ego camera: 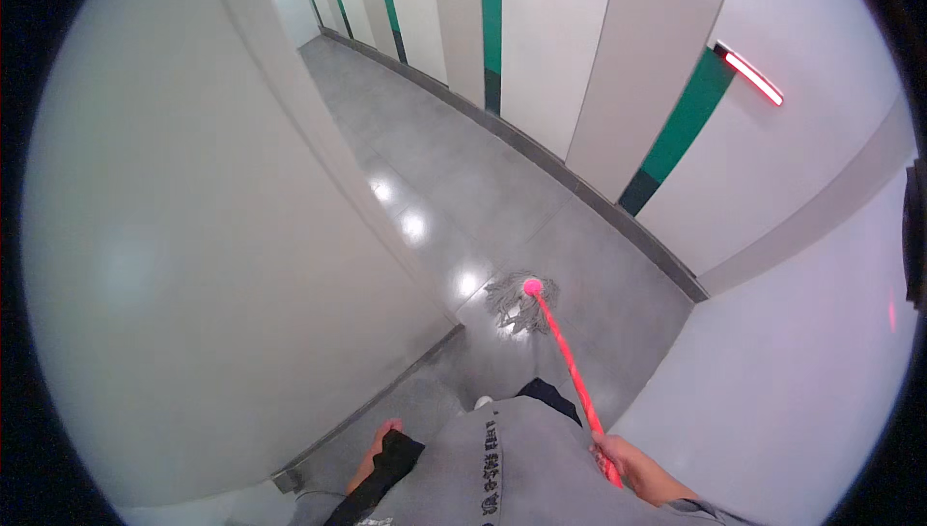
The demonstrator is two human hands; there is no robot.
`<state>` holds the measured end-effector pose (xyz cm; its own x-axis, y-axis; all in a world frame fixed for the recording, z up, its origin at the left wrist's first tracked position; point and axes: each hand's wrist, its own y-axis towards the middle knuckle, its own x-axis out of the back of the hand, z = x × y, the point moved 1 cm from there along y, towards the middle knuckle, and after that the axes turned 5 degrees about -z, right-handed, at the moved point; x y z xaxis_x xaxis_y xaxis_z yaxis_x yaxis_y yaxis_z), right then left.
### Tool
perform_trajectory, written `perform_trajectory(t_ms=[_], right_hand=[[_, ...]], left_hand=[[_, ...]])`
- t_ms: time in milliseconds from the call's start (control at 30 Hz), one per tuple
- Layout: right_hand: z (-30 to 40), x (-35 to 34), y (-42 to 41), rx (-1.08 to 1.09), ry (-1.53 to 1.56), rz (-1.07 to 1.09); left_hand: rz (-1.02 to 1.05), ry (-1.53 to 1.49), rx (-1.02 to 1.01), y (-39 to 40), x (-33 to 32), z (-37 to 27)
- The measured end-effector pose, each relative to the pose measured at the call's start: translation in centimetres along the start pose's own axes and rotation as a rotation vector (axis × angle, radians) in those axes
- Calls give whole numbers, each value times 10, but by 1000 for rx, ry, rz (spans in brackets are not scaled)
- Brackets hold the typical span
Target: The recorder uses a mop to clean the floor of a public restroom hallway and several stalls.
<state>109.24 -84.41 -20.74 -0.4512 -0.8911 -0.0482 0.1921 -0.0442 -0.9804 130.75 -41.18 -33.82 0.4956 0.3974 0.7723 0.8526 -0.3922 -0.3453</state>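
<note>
A string mop's grey head (523, 303) lies spread on the grey tiled floor ahead of me, with a pink round joint at its centre. Its red handle (572, 368) slants down to the right, where my right hand (614, 456) is closed around the upper part. My left hand (391, 427) hangs low at my left side, beside the dark skirting; it is partly seen past a black sleeve, and its fingers cannot be made out. The grey front of my top fills the bottom middle of the view.
A pale wall (239, 294) stands close at my left, ending at a corner near the mop head. White panels (550, 55) with green strips and dark handles line the far side above dark skirting (536, 140). Another pale wall (768, 381) is at my right. Shiny tiled floor (434, 142) runs between them.
</note>
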Motion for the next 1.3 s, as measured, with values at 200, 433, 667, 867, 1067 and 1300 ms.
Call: perform_trajectory(t_ms=[200,433,667,867,1067,1300], right_hand=[[163,23,44,36,-183,3],[386,5,161,231,-175,261],[595,-84,221,53,517,554],[678,-53,233,114,872,726],[630,62,181,327,849,795],[524,132,53,17,479,119]], left_hand=[[27,-511,255,93,-121,103],[160,-515,395,194,-51,-52],[31,-694,546,247,12,-190],[29,-813,478,304,14,-182],[62,-821,581,377,23,-180],[115,-593,472,487,110,-227]])
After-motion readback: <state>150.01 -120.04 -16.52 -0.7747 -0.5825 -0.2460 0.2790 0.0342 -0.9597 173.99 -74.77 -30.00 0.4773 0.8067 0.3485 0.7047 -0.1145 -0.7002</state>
